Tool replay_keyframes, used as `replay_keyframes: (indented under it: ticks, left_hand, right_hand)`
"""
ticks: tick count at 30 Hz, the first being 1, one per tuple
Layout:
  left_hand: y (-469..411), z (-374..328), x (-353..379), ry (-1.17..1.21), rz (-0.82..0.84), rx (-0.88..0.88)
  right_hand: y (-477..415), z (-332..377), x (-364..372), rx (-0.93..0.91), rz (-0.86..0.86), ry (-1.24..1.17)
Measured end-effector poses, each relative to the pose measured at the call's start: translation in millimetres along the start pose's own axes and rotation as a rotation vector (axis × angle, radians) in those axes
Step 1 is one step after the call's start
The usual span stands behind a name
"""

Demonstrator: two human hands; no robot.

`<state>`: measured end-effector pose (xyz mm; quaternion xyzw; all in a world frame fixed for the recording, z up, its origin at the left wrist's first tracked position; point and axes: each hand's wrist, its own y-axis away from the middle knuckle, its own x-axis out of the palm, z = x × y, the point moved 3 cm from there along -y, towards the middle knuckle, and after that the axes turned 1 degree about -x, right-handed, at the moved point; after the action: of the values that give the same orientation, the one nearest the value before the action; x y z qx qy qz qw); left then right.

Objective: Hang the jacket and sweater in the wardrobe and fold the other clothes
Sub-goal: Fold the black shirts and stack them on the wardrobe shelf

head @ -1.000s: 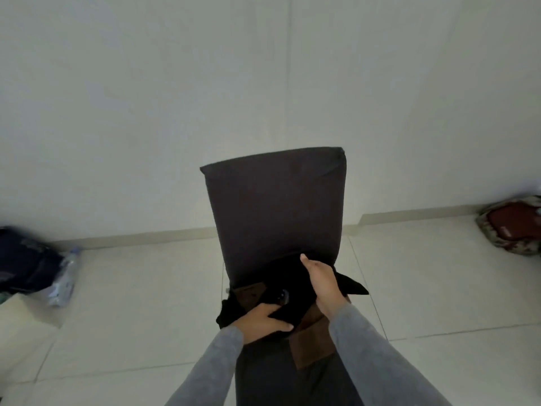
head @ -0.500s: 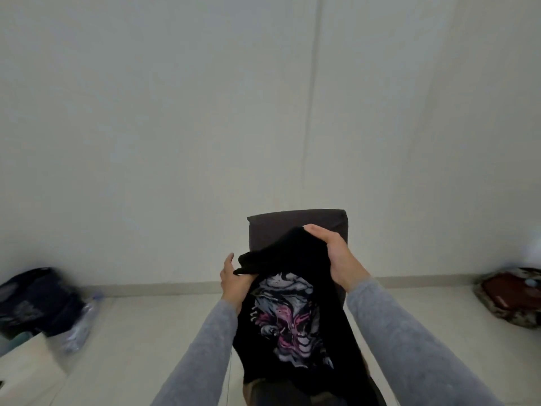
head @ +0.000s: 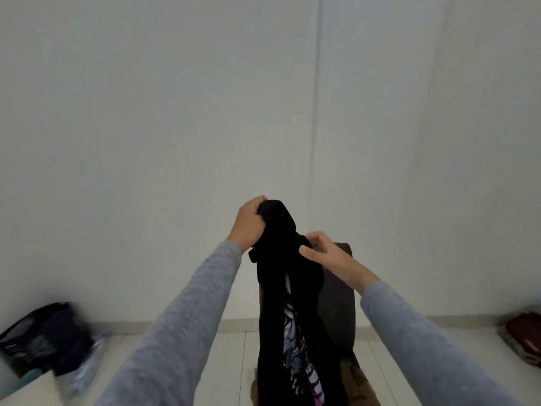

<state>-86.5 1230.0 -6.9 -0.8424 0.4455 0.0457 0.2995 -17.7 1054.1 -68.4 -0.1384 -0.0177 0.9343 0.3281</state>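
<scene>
A black T-shirt (head: 281,323) with a pink and white print hangs bunched in front of me, held up at chest height. My left hand (head: 248,222) grips its topmost bunched part. A little lower and to the right, my right hand (head: 325,256) pinches the shirt's edge between thumb and fingers. Behind the shirt stands a dark brown chair (head: 339,300), its back toward the white wall. Brown fabric (head: 360,385) lies on the seat below the shirt.
A dark bag with a plastic bottle (head: 46,344) sits on the tiled floor at the left by the wall. A reddish bundle (head: 524,338) lies on the floor at the far right. The white wall is close behind the chair.
Both hands lifted the black shirt off the chair seat and raised it. The left hand climbed higher to the top of the fabric, and the shirt now hangs narrow and bunched.
</scene>
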Motion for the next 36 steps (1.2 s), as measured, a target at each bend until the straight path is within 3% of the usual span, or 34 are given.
replay_keyframes:
  ticks: [4,8,9,12,14,17,19,21,27,31,34,36]
  left_hand:
    - [-5,-27,-18,-0.052,-0.055,0.031]
    - [-1,-16,-44,-0.265,0.034,-0.035]
    - [3,-8,-51,-0.315,0.059,-0.069]
    - [20,18,-63,-0.397,0.157,-0.170]
    - [30,26,-61,-0.441,0.215,-0.196]
    - [32,21,-47,-0.516,0.291,-0.169]
    - [26,8,-42,-0.433,0.198,-0.150]
    - [16,-12,-44,-0.355,0.090,-0.088]
    - [11,-39,-58,-0.276,0.094,-0.023]
    - [38,17,-52,0.016,-0.151,-0.126]
    - [77,62,-29,-0.035,-0.339,-0.233]
    - [100,72,-13,0.047,-0.423,-0.212]
  right_hand:
    - [-19,6,23,-0.073,-0.113,0.236]
    - [-28,19,23,-0.129,-0.250,0.151]
    - [-29,23,20,-0.144,-0.328,0.074]
    - [-24,39,6,-0.148,-0.513,-0.524]
    - [-23,57,0,-0.183,-0.456,-0.471]
    - [-27,65,15,-0.152,-0.136,0.009]
    - [-27,52,33,-0.046,0.058,0.276]
    - [-27,37,54,0.020,0.167,0.383]
    - [-40,42,63,-0.095,-0.149,0.184]
    - [-45,57,59,-0.121,-0.309,0.110]
    - [-46,68,56,-0.146,-0.455,0.125]
    - [-46,73,51,-0.158,-0.542,0.138]
